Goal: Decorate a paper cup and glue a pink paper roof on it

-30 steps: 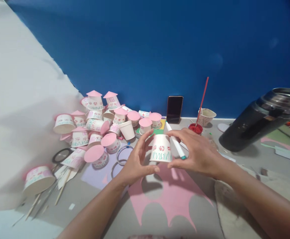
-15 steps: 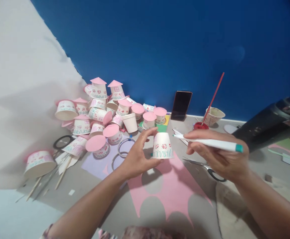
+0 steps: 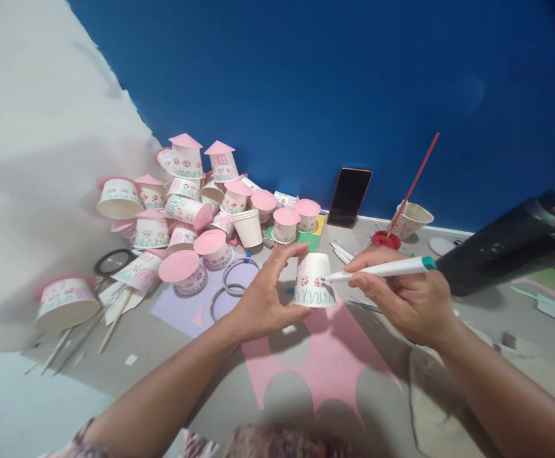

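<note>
Paper cup (image 3: pixel 314 267), inverted, held over the pink cut sheet (image 3: pixel 327 356) on the bench (image 3: pixel 229 397), spanned top to rim by the left hand (image 3: pixel 260 302), presumably for steadiness; green-ended marker (image 3: pixel 384 270), pinched in the right hand (image 3: pixel 408 299), tip at the drawn flowers.

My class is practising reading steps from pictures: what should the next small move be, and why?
Probably a short green stroke beside the red flowers: the right hand holds the green-ended marker with its tip at or just off the paper cup, while the left hand grips that upside-down cup.
</note>
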### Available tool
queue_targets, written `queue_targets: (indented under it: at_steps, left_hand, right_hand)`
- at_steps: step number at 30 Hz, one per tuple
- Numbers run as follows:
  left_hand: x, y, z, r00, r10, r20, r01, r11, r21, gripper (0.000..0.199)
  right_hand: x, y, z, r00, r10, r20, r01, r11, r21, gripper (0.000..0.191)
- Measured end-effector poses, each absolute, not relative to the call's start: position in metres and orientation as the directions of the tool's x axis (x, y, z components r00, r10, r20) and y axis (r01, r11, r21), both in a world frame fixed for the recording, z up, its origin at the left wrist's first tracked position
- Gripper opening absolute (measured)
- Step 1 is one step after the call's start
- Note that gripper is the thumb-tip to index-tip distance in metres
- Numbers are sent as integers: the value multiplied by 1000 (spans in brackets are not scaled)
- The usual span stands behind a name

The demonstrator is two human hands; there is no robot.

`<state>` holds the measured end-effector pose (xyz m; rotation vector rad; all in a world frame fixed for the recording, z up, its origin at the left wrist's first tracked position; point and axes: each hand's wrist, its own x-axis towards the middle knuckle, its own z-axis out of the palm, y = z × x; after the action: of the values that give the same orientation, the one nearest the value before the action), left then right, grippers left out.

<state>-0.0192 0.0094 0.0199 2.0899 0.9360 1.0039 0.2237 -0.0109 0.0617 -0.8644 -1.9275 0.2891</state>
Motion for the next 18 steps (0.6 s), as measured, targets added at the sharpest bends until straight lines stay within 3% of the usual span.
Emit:
queue_targets:
  at_steps: [18]
  left_hand:
    - [-18, 9, 18, 460, 809, 367, 315, -535, 784, 82]
  right_hand:
    - [222, -9, 62, -333, 695, 637, 445, 712, -543, 8]
